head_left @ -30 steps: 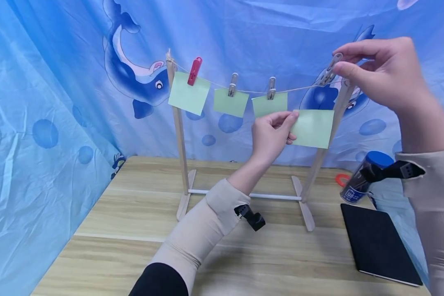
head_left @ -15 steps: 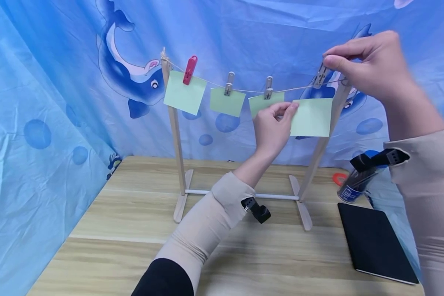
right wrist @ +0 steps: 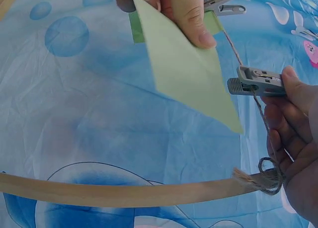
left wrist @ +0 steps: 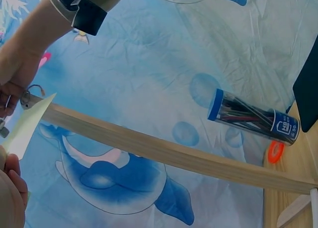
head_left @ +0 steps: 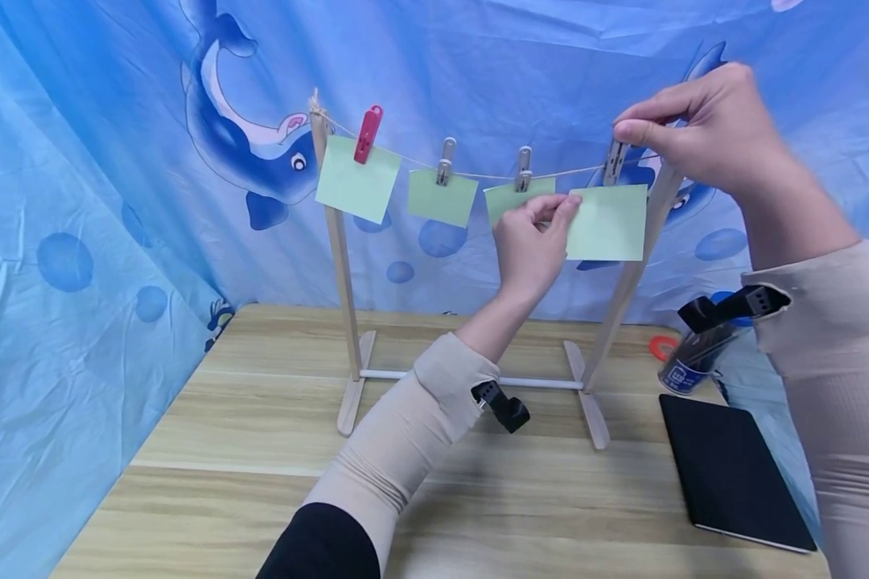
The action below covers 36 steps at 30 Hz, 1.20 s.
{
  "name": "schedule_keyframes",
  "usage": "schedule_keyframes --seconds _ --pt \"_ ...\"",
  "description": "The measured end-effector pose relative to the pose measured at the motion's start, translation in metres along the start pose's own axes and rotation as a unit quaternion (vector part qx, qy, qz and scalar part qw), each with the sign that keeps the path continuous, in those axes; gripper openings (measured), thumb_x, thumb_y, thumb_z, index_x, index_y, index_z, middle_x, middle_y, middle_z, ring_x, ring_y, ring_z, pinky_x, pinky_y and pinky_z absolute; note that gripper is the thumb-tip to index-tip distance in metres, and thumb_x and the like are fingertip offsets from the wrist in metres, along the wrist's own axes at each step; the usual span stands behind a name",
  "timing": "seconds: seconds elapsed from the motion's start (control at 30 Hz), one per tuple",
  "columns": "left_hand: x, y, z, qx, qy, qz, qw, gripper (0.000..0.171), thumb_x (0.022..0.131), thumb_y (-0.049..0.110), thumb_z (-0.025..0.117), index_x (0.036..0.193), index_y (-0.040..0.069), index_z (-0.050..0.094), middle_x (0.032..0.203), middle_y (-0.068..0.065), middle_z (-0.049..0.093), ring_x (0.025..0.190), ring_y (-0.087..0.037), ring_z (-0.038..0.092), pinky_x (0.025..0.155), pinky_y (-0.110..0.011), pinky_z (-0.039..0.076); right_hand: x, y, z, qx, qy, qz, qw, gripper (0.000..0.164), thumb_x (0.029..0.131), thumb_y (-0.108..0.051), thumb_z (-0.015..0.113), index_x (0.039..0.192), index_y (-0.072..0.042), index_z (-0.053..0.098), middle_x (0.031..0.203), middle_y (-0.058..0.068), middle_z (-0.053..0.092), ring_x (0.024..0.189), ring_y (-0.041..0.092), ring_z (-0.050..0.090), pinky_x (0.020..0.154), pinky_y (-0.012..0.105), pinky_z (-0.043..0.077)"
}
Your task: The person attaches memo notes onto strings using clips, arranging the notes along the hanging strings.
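My left hand [head_left: 532, 245] pinches a pale green paper note [head_left: 608, 225] by its upper left corner, just below the string. Above the note's top edge, my right hand [head_left: 710, 133] pinches a grey clothespin [head_left: 614, 163] by its handle ends. In the right wrist view, that clothespin [right wrist: 258, 81] sits across the twine [right wrist: 261, 109], its tip close to the note [right wrist: 191, 74]. Further left along the string hang several green notes: one under a red clothespin [head_left: 368, 135], two under grey clothespins [head_left: 445, 161]. The left hand overlaps the nearest hanging note [head_left: 503, 201].
A wooden frame, with a left post [head_left: 342, 273], right post [head_left: 623, 297] and white crossbar [head_left: 539, 383], stands on the table [head_left: 261, 450]. At right are a tube of pencils [head_left: 688, 366], an orange ring [head_left: 663, 347] and a black notebook [head_left: 735, 474]. A blue curtain [head_left: 478, 64] hangs behind.
The right hand has moved left and slightly down with the grey clothespin, sliding toward the note. My left hand has raised the note toward the string. The view has shifted slightly.
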<state>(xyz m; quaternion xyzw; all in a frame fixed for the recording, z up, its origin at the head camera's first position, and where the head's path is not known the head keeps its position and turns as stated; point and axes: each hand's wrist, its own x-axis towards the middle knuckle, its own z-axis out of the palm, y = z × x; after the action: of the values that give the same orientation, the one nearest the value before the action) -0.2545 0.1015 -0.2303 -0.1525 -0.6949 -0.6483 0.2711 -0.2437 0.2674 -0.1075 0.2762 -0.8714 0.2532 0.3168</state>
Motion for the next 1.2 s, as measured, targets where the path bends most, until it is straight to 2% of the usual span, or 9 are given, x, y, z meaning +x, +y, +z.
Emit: schedule_keyframes --seconds 0.23,0.43,0.5,0.7,0.73,0.83,0.97,1.1,1.2 --pt "0.0015 0.0023 0.0015 -0.019 -0.005 -0.003 0.9998 0.026 0.096 0.028 0.072 0.102 0.004 0.078 0.080 -0.001 0.072 0.051 -0.007 0.058 0.049 -0.023 0.052 -0.0023 0.0043 -0.0005 -0.018 -0.021 0.005 1.000 0.026 0.096 -0.023 0.071 0.110 -0.002 0.077 0.096 -0.026 0.068 0.085 -0.005 0.059 0.078 0.010 0.046" --pt "0.0016 0.0047 0.0023 -0.025 0.008 -0.005 0.9996 0.026 0.096 0.028 0.072 0.103 0.004 0.078 0.081 -0.002 0.072 0.051 -0.007 0.059 0.049 -0.023 0.052 -0.0033 0.0065 -0.0013 -0.022 -0.033 -0.001 0.999 0.024 0.097 -0.021 0.071 0.109 -0.002 0.078 0.094 -0.032 0.061 0.087 -0.003 0.057 0.076 0.011 0.043" --pt "0.0017 0.0054 0.0018 -0.030 0.013 -0.005 0.9995 0.026 0.096 0.027 0.072 0.103 0.003 0.078 0.081 -0.002 0.072 0.051 -0.008 0.060 0.049 -0.023 0.053 -0.0035 0.0069 -0.0012 -0.024 -0.040 0.001 0.999 0.025 0.097 -0.022 0.071 0.111 -0.002 0.078 0.097 -0.027 0.064 0.088 -0.002 0.056 0.076 0.012 0.042" --pt "0.0027 0.0065 0.0007 -0.033 0.017 0.002 0.9993 0.025 0.096 0.026 0.072 0.102 0.002 0.077 0.083 -0.004 0.073 0.053 -0.008 0.061 0.050 -0.021 0.054 -0.0040 0.0079 -0.0015 -0.027 -0.065 0.011 0.997 0.029 0.097 -0.024 0.070 0.116 -0.002 0.076 0.112 0.003 0.073 0.093 -0.001 0.055 0.076 0.014 0.041" --pt "0.0029 0.0064 0.0005 -0.030 0.018 0.005 0.9994 0.025 0.096 0.026 0.072 0.102 0.002 0.077 0.084 -0.004 0.074 0.055 -0.007 0.061 0.050 -0.021 0.054 -0.0041 0.0080 -0.0019 -0.027 -0.072 0.014 0.997 0.030 0.097 -0.025 0.070 0.117 -0.002 0.075 0.114 0.005 0.073 0.094 0.000 0.054 0.075 0.015 0.041" --pt "0.0036 0.0063 -0.0005 -0.025 0.022 0.007 0.9994 0.025 0.095 0.026 0.074 0.102 0.003 0.078 0.084 -0.004 0.074 0.061 -0.005 0.061 0.053 -0.020 0.052 -0.0039 0.0085 -0.0028 -0.025 -0.091 0.026 0.995 0.033 0.098 -0.027 0.069 0.121 -0.004 0.074 0.113 -0.001 0.071 0.094 0.004 0.053 0.075 0.014 0.041" --pt "0.0037 0.0057 -0.0023 -0.023 0.024 0.006 0.9994 0.025 0.094 0.027 0.074 0.101 0.004 0.078 0.085 -0.003 0.075 0.068 -0.002 0.062 0.055 -0.019 0.051 -0.0039 0.0079 -0.0027 -0.029 -0.104 0.028 0.994 0.033 0.099 -0.028 0.068 0.125 -0.007 0.073 0.113 0.001 0.069 0.087 0.008 0.055 0.072 0.011 0.043" --pt "0.0012 0.0027 -0.0043 -0.037 0.014 -0.009 0.9992 0.028 0.094 0.032 0.073 0.103 0.006 0.079 0.083 0.001 0.074 0.059 -0.006 0.063 0.052 -0.022 0.053 -0.0040 0.0064 -0.0013 -0.038 -0.106 0.018 0.994 0.034 0.100 -0.027 0.066 0.129 -0.010 0.071 0.118 0.014 0.068 0.078 0.006 0.057 0.069 0.007 0.044" --pt "-0.0034 -0.0026 -0.0073 -0.055 -0.005 -0.025 0.9982 0.031 0.093 0.035 0.074 0.105 0.007 0.078 0.081 0.003 0.073 0.052 -0.010 0.064 0.049 -0.026 0.054 -0.0036 0.0058 0.0009 -0.041 -0.102 0.009 0.994 0.033 0.100 -0.025 0.066 0.130 -0.010 0.070 0.114 0.015 0.069 0.072 0.006 0.056 0.067 0.007 0.043"
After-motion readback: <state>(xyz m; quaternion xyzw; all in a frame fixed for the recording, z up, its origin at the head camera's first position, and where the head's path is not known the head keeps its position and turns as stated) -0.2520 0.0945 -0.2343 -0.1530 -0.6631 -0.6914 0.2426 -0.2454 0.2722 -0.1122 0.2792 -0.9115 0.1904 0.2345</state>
